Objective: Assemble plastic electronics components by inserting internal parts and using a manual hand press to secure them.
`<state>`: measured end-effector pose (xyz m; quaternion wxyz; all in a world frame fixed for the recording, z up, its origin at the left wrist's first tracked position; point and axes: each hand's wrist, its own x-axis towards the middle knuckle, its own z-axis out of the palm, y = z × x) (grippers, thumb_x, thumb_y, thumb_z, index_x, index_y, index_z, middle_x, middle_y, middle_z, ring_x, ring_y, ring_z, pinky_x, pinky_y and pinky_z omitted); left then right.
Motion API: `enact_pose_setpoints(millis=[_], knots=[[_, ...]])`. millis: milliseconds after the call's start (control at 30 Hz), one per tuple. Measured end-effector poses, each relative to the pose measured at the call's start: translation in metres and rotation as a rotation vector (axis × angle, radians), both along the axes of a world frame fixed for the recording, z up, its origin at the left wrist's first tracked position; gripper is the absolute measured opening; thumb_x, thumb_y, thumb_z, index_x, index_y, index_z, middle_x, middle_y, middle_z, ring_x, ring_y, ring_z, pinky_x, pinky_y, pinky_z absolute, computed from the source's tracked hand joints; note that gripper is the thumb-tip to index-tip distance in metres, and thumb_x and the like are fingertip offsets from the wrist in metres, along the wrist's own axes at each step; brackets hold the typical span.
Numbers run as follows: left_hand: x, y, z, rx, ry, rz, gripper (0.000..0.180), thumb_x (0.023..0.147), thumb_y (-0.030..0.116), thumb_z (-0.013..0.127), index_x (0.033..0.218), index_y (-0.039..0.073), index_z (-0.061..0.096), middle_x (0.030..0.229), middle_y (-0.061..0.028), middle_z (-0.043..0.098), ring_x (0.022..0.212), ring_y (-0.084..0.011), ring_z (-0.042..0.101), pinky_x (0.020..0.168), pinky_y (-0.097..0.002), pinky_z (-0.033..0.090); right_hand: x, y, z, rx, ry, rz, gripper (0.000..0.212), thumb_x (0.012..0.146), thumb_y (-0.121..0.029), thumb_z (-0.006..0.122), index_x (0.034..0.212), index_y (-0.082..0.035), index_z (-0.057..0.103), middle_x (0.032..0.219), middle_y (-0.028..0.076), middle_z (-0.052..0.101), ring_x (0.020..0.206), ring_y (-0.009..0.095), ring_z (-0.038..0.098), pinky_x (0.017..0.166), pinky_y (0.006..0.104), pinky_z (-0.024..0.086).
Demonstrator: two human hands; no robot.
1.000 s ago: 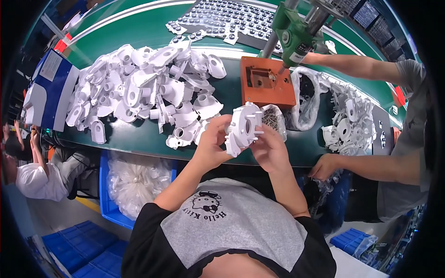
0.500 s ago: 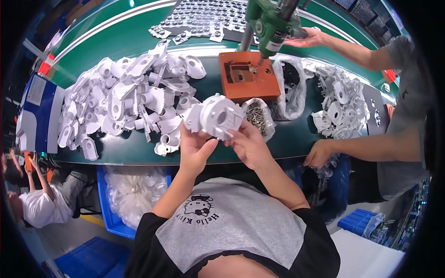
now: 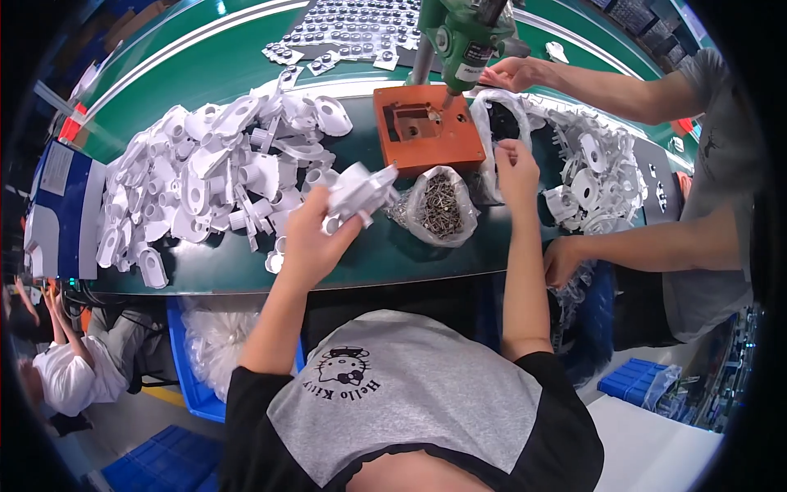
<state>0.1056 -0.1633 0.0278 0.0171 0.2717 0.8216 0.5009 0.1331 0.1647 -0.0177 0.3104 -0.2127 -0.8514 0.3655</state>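
A white moulded plastic part (image 3: 357, 193), slightly smeared by motion, is gripped in my left hand (image 3: 316, 238) just above the front of the bench. My right hand (image 3: 519, 174) is raised at the near side of a clear plastic bag (image 3: 487, 160) of small black parts (image 3: 503, 123). Its fingers are drawn together, and whatever may be between them is hidden. Between my hands sits an open bag of metal screws (image 3: 443, 207). Behind that bag is an orange fixture block (image 3: 455, 148) with a recess, under a green press (image 3: 459, 41).
A large heap of white plastic parts (image 3: 197, 168) covers the left of the bench, a smaller white pile (image 3: 594, 176) the right. Small pieces in rows (image 3: 352, 29) lie at the back. A co-worker's hand (image 3: 512, 74) reaches beside the press. A blue bin (image 3: 190, 373) stands below.
Both hands were on the white part; my right hand has let go and moved right to the bag of black parts. My left hand has carried the white part slightly left and tilted it.
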Motion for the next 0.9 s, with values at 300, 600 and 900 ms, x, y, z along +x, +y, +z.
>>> enact_pose_setpoints(millis=[300,600,900], knots=[[-0.084,0.119,-0.02,-0.251,0.801,-0.105,0.02,0.076,0.009,0.056,0.096,0.006,0.053,0.086,-0.0152,0.06,0.086,-0.0304,0.061,0.08,-0.0394,0.05,-0.025,0.026,-0.064,0.224,-0.202,-0.226,0.019,0.084,-0.025,0.057,0.089,-0.008,0.063,0.083,0.017,0.066,0.077,0.035,0.063,0.068,0.0433,0.048],[-0.1,0.142,-0.045,-0.203,0.91,-0.115,0.022,0.078,0.011,0.054,0.1,0.005,0.053,0.094,-0.0219,0.062,0.093,-0.0356,0.062,0.085,-0.0407,0.05,-0.022,0.026,-0.068,0.129,-0.044,-0.229,0.015,0.08,-0.018,0.06,0.089,-0.006,0.064,0.079,0.015,0.065,0.073,0.031,0.063,0.067,0.0392,0.047],[-0.098,0.137,-0.032,-0.413,1.022,0.007,0.019,0.077,0.013,0.055,0.094,0.005,0.054,0.087,-0.023,0.062,0.09,-0.0378,0.062,0.081,-0.0417,0.05,-0.021,0.021,-0.065,0.114,-0.052,-0.262,0.025,0.077,-0.017,0.059,0.098,-0.003,0.063,0.078,0.018,0.065,0.072,0.032,0.063,0.069,0.0396,0.048]])
